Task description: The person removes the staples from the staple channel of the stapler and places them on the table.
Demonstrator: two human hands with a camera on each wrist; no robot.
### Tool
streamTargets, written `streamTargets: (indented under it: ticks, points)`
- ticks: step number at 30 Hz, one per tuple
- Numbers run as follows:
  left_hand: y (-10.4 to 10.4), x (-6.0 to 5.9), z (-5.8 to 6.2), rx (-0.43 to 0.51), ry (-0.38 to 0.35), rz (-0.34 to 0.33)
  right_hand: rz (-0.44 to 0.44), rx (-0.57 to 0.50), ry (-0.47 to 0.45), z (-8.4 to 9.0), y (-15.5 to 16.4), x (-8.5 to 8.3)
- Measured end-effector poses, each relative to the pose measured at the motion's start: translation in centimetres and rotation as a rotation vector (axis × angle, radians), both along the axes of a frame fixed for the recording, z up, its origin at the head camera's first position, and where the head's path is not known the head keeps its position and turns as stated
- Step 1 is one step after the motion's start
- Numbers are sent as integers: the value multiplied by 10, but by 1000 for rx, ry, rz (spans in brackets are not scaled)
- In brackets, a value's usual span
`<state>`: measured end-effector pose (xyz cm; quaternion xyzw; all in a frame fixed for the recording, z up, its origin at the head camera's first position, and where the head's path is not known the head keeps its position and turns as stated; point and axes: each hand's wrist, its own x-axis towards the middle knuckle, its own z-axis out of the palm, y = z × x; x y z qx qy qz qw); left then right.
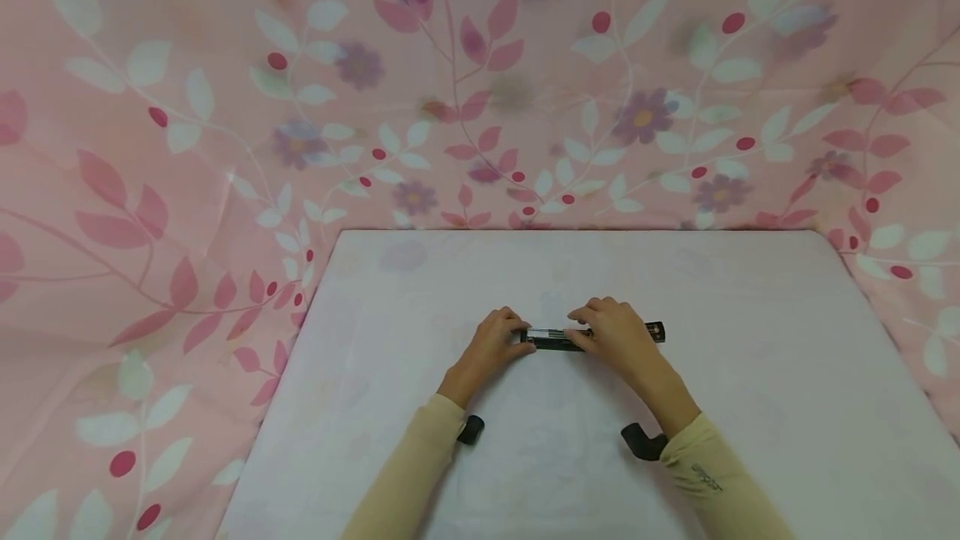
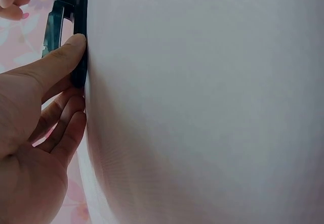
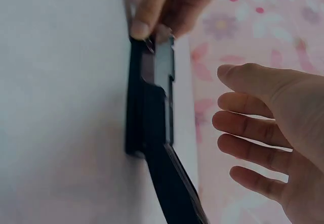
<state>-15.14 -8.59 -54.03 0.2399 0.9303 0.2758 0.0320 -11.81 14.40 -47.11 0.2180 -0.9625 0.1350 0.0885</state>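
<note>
A black stapler (image 1: 551, 343) lies on the white table, its top arm (image 3: 174, 183) swung back and its metal staple channel (image 3: 163, 64) exposed. My left hand (image 1: 487, 348) pinches the stapler's left end, with the thumb on its near side in the left wrist view. Over the stapler's middle hovers my right hand (image 1: 618, 340). In the right wrist view that hand's fingers (image 3: 248, 125) are spread, apart from the stapler, and hold nothing. From the head, the right hand hides part of the stapler; its far right end (image 1: 657, 332) shows beyond.
The white cloth-covered table (image 1: 375, 298) ends at a back edge against a pink floral curtain (image 1: 465, 82). Black wrist-camera parts (image 1: 643, 442) stick out beside the sleeves, near the tabletop.
</note>
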Motion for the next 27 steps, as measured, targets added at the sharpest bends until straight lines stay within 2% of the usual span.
streamTargets:
  ticks: [7, 20, 27]
  points:
    - [1, 0, 1, -13, 12, -9, 7, 24, -69, -15, -21, 0]
    - [0, 0, 1, -19, 29, -15, -9, -9, -71, -25, -31, 1]
    - [-1, -1, -1, 10, 35, -12, -105, -53, -115, -25, -37, 5]
